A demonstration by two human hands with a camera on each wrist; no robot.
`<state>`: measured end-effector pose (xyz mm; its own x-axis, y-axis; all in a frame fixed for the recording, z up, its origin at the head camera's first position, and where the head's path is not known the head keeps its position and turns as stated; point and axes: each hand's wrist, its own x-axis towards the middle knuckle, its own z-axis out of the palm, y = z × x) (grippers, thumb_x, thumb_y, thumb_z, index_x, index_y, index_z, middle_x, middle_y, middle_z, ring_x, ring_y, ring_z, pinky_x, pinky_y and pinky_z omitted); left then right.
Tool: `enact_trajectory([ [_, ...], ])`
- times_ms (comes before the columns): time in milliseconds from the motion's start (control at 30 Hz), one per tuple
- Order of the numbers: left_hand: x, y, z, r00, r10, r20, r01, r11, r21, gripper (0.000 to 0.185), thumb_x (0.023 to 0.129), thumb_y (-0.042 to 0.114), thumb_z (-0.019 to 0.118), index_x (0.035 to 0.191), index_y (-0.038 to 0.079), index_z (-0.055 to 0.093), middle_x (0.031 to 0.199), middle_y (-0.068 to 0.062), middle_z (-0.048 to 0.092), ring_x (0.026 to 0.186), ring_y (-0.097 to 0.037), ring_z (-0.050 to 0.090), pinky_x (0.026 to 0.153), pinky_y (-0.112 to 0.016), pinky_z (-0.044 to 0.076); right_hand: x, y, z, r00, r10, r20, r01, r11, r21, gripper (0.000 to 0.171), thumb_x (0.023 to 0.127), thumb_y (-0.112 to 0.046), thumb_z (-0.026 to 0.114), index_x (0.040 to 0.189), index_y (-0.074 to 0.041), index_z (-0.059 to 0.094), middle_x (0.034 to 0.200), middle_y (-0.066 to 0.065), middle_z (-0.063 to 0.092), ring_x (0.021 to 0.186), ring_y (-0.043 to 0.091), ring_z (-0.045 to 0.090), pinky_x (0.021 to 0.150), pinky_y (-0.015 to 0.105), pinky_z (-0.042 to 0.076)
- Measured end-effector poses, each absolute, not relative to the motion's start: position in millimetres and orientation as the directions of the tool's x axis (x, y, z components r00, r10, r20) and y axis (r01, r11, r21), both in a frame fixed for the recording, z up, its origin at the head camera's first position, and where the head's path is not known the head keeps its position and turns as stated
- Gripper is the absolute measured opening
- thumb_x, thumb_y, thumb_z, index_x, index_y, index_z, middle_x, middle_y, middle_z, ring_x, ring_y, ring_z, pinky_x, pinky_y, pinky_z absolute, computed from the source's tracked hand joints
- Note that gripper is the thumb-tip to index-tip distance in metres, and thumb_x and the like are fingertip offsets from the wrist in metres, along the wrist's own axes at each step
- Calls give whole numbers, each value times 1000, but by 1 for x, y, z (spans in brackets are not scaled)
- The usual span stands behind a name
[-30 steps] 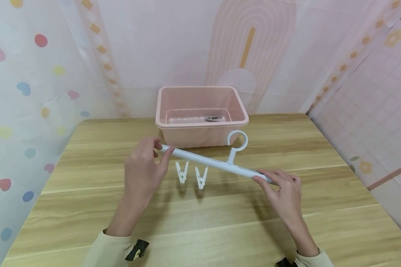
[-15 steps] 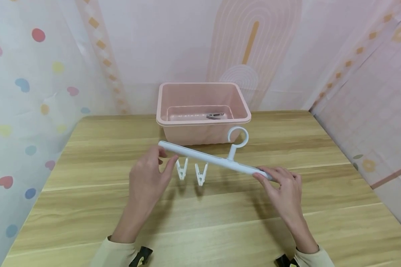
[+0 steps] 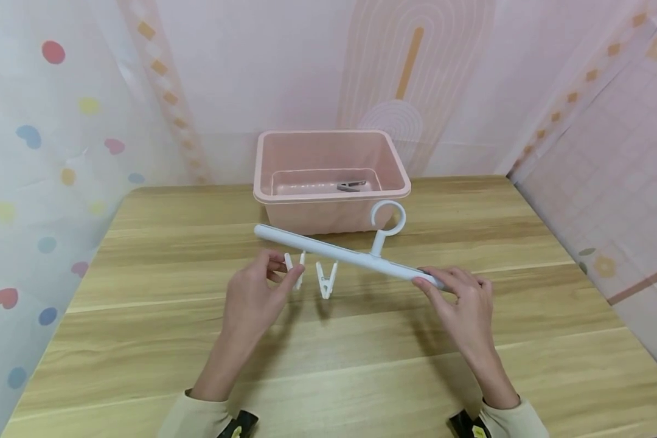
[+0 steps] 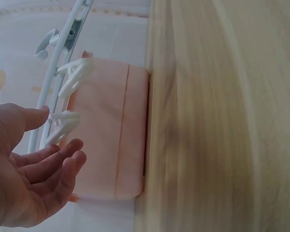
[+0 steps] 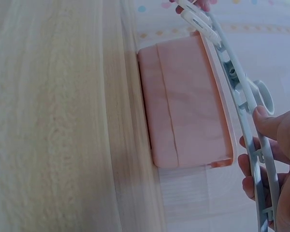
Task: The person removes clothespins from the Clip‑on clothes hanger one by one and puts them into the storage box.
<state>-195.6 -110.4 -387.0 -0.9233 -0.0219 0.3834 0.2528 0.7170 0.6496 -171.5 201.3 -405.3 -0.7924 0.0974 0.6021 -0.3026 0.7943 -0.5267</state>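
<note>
A white hanger bar (image 3: 346, 255) with a ring hook (image 3: 387, 219) is held above the wooden table (image 3: 361, 359), slanting from far left down to near right, just in front of a pink tub (image 3: 331, 182). Its right end is grasped by the right hand (image 3: 462, 304), with the thumb on top and the fingers curled beneath, as is also seen in the right wrist view (image 5: 275, 159). Two white clips (image 3: 312, 277) hang under the bar's left half. The left clip (image 3: 294, 267) is touched by the left hand (image 3: 254, 298), thumb on one side and fingers on the other; in the left wrist view the fingers (image 4: 48, 164) are loosely extended beside the clip (image 4: 63, 126), so a firm pinch cannot be told. A grey clip (image 3: 351, 185) lies inside the tub.
</note>
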Motion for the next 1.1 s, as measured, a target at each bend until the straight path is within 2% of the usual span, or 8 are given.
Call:
enact_trajectory([
  [167,-196,-108,-389,-966,-34,257,175,642,746,39,87,34,79,108,8,61,96,-9,78,88,-23,74,81,-43,56,-173,201,-405,-795,99,598,-305,787,-536,24,78,-21,86,100,-15,80,90,9,77,84,22,66,85,36,28],
  [300,-197,-108,-393,-967,-29,254,185,603,776,37,86,28,81,107,6,59,93,-9,79,90,-24,75,85,-43,54,-174,200,-405,-800,98,591,-300,788,-537,24,77,-21,86,99,-15,80,91,9,77,85,21,65,86,37,28],
  [467,-197,-111,-392,-966,-37,257,184,601,778,36,85,23,82,105,6,57,90,-9,78,85,-23,74,78,-31,55,-174,200,-405,-808,93,582,-295,792,-535,23,78,-22,85,100,-14,81,93,9,78,87,24,66,87,38,29],
  [633,-198,-114,-388,-953,-42,301,210,626,751,33,81,21,85,101,5,63,86,-9,75,74,-16,68,66,-17,53,-174,200,-405,-809,90,581,-297,791,-535,23,78,-21,85,99,-14,80,92,9,78,87,25,66,87,38,29],
  [800,-199,-117,-387,-938,-40,345,231,669,707,27,80,23,86,93,5,68,80,-8,71,69,-14,62,64,-18,49,-175,199,-406,-813,84,577,-296,793,-533,23,78,-21,85,99,-14,80,91,9,77,86,24,66,88,39,30],
  [1100,-200,-121,-389,-917,-14,399,278,696,662,22,80,18,85,86,4,69,75,-7,67,66,-15,56,62,-21,43,-177,197,-409,-813,73,577,-308,787,-534,25,76,-20,86,99,-13,80,90,9,77,85,22,64,90,40,29],
])
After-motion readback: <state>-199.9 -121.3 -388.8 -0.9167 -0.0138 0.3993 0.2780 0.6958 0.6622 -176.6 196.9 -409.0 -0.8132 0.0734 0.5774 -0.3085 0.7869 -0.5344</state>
